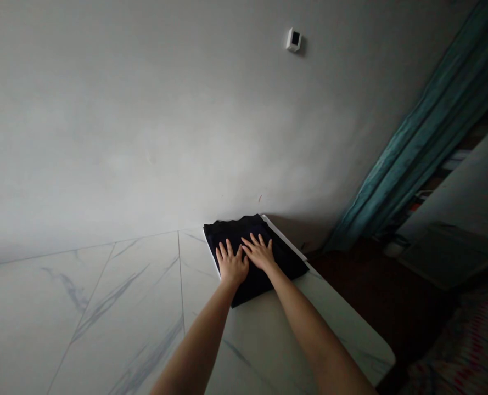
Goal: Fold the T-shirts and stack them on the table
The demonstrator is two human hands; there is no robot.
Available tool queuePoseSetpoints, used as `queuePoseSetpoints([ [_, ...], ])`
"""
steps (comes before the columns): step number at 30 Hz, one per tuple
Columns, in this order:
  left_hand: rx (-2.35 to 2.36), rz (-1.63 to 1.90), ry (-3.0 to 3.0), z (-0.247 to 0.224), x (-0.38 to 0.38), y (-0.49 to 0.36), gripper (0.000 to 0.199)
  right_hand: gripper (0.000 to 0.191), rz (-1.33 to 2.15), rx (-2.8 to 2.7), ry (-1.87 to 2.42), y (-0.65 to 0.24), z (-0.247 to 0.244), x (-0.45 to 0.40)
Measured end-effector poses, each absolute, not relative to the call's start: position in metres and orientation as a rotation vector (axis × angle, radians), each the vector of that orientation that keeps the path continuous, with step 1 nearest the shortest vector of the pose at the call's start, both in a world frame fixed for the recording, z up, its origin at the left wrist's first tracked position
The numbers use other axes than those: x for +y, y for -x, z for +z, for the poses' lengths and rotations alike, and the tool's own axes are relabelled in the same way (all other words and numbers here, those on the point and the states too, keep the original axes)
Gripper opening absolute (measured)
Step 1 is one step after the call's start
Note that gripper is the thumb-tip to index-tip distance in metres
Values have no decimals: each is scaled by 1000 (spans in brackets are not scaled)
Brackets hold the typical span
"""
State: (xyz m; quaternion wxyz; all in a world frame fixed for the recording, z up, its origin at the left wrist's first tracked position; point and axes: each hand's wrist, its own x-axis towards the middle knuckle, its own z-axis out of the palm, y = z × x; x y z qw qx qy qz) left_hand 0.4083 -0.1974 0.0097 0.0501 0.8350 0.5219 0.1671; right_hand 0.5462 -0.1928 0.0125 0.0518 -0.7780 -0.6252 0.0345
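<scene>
Near the wall, a folded black cloth [285, 255] lies flat on the white marbled table [145, 307]. White edges of something flat show along its left and right sides; what that is I cannot tell. Palm down on the cloth's left part rests my left hand [231, 264], its fingers spread. Just to the right, my right hand [260, 252] also lies flat on the cloth with fingers apart. The two hands nearly meet at the thumbs. Neither one grips anything.
Behind the table rises a grey-white wall [124, 137] with a small white box [293, 40] mounted on it. A teal curtain [412, 131] hangs at the right. Beyond the table's rounded right corner [387, 356] is a dark floor, with patterned fabric [470, 340] at the lower right.
</scene>
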Motion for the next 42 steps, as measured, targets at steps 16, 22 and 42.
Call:
queuePoseSetpoints([
  [16, 1503, 545, -2587, 3, -237, -393, 57, 55, -15, -1788, 2396, -599, 8, -249],
  [22, 1518, 470, -2596, 9, -235, -394, 59, 52, 7, -1767, 2392, -608, 3, -258],
  [42, 1590, 836, -2568, -54, -99, -368, 77, 61, 288, -1717, 2425, -627, 15, -152],
])
